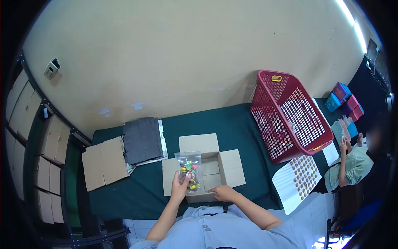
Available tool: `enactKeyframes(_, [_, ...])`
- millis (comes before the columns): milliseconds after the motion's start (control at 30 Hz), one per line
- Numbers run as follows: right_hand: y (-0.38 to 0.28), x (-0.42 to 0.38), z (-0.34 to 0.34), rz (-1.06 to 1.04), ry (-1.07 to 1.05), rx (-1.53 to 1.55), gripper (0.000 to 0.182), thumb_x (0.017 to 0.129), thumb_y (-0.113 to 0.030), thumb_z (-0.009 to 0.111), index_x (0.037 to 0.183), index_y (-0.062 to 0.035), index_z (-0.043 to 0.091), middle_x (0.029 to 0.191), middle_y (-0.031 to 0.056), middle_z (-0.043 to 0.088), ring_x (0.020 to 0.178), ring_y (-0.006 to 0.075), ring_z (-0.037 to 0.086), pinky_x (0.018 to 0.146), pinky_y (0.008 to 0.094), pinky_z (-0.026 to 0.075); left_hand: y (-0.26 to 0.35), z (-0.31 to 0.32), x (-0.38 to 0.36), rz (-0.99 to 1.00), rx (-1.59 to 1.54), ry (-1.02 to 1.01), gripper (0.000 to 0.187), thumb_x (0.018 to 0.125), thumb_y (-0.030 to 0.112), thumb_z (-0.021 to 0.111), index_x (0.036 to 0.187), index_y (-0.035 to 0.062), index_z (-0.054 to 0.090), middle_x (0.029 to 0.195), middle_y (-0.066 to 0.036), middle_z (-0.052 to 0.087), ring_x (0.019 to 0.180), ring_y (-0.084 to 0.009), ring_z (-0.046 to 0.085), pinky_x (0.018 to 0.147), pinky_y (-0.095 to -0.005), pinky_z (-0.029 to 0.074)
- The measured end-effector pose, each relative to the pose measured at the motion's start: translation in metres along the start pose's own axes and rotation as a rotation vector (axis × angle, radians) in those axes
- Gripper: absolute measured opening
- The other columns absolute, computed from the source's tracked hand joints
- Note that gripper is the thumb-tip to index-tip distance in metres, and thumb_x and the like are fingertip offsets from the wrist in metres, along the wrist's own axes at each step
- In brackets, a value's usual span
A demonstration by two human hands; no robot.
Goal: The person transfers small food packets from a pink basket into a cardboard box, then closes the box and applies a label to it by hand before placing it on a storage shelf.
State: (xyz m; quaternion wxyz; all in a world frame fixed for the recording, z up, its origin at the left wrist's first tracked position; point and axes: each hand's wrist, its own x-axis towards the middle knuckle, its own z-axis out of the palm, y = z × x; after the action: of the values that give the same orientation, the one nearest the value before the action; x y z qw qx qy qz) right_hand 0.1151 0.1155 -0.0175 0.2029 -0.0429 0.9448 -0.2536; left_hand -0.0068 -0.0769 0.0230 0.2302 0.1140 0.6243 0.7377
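My left hand point(180, 187) is closed on a clear zip bag point(190, 170) with small, colourful round pieces inside; what they are I cannot make out. The bag is upright over the left side of an open cardboard box point(233, 168), whose flaps are folded outward. At the box's near edge, my right hand point(224, 193) has its fingers curled on the cardboard. The visible part of the box's inside shows bare brown cardboard.
A red laundry basket point(270, 114) stands at right on the green-covered table point(132, 199). Near it lies a white sheet point(288, 199) with rows of small round pieces. Dark bags point(143, 141) and flattened cardboard point(103, 164) lie left. A co-worker point(350, 168) sits far right.
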Motion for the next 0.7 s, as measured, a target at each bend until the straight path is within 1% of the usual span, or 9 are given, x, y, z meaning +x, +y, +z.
enactKeyframes(200, [-0.019,0.003,-0.013,0.009,0.107,0.241,0.054,0.086,-0.030,0.056,0.134,-0.0128,0.040,0.119,0.0233,0.054,0.107,0.0328,0.056,0.090,0.0362,0.045,0.000,0.005,-0.009,-0.039,0.036,-0.028,0.031,0.090,0.021,0.057,0.112,0.0028,0.046,0.102,-0.010,0.056,0.091,-0.0134,0.056,0.073,-0.0256,0.048])
enactKeyframes(267, [-0.027,0.010,-0.018,0.012,0.355,0.727,0.061,0.090,-0.032,0.053,0.140,-0.0098,0.027,0.131,0.0235,0.044,0.118,0.0293,0.049,0.095,0.0345,0.040,0.005,0.010,-0.012,0.021,0.005,-0.010,0.031,0.090,0.027,0.058,0.109,0.0047,0.048,0.093,-0.004,0.059,0.080,-0.0077,0.054,0.065,-0.0209,0.042])
enactKeyframes(300, [-0.036,0.009,-0.029,0.013,0.354,0.731,0.061,0.090,-0.032,0.053,0.140,-0.0098,0.027,0.131,0.0235,0.044,0.118,0.0293,0.049,0.095,0.0345,0.040,0.006,0.011,-0.013,0.031,0.001,-0.014,0.031,0.090,0.027,0.058,0.108,0.0043,0.047,0.093,-0.004,0.059,0.080,-0.0077,0.054,0.065,-0.0207,0.042])
enactKeyframes(367, [-0.062,0.005,-0.051,0.005,0.374,1.083,0.061,0.092,-0.028,0.052,0.141,-0.0051,0.023,0.135,0.0194,0.040,0.119,0.0240,0.045,0.096,0.0344,0.039,0.002,0.013,-0.016,0.018,0.021,-0.029,0.031,0.090,0.027,0.057,0.108,0.0040,0.047,0.094,-0.004,0.059,0.080,-0.0078,0.055,0.065,-0.0207,0.043])
enactKeyframes(467, [-0.058,0.029,-0.031,-0.165,0.380,1.231,0.055,0.093,-0.022,0.052,0.137,0.0006,0.028,0.127,0.0146,0.049,0.111,0.0189,0.051,0.094,0.0324,0.041,-0.006,0.015,-0.018,0.038,0.078,-0.055,0.031,0.091,0.027,0.056,0.109,0.0035,0.046,0.097,-0.005,0.059,0.083,-0.0085,0.055,0.066,-0.0208,0.044])
enactKeyframes(500, [-0.068,0.025,-0.040,-0.075,0.369,1.300,0.045,0.092,-0.017,0.054,0.129,0.0036,0.041,0.116,0.0098,0.055,0.102,0.0130,0.053,0.088,0.0281,0.044,-0.005,0.017,-0.018,0.073,0.091,-0.057,0.031,0.091,0.027,0.055,0.110,0.0035,0.046,0.098,-0.005,0.059,0.083,-0.0086,0.056,0.066,-0.0208,0.045])
enactKeyframes(600, [-0.060,0.030,-0.034,-0.103,0.319,1.327,0.038,0.093,-0.018,0.053,0.123,0.0035,0.048,0.110,0.0081,0.058,0.100,0.0112,0.054,0.087,0.0262,0.044,0.000,0.018,-0.022,0.105,0.106,-0.065,0.033,0.093,0.029,0.051,0.113,0.0040,0.044,0.102,-0.005,0.058,0.086,-0.0089,0.056,0.067,-0.0205,0.045])
enactKeyframes(667, [-0.059,0.027,-0.039,-0.096,0.299,1.281,0.036,0.093,-0.018,0.051,0.121,0.0034,0.050,0.108,0.0074,0.059,0.098,0.0113,0.055,0.086,0.0264,0.044,0.012,0.020,-0.028,0.014,-0.011,-0.060,0.032,0.094,0.025,0.049,0.111,-0.0006,0.045,0.102,-0.009,0.056,0.093,-0.0107,0.053,0.078,-0.0247,0.044])
enactKeyframes(700, [-0.061,0.025,-0.042,-0.087,0.285,1.240,0.034,0.094,-0.019,0.050,0.120,0.0034,0.051,0.106,0.0066,0.060,0.095,0.0114,0.056,0.086,0.0267,0.044,0.009,0.019,-0.028,0.014,-0.011,-0.060,0.032,0.094,0.025,0.049,0.111,-0.0006,0.045,0.102,-0.009,0.056,0.093,-0.0107,0.053,0.078,-0.0247,0.044])
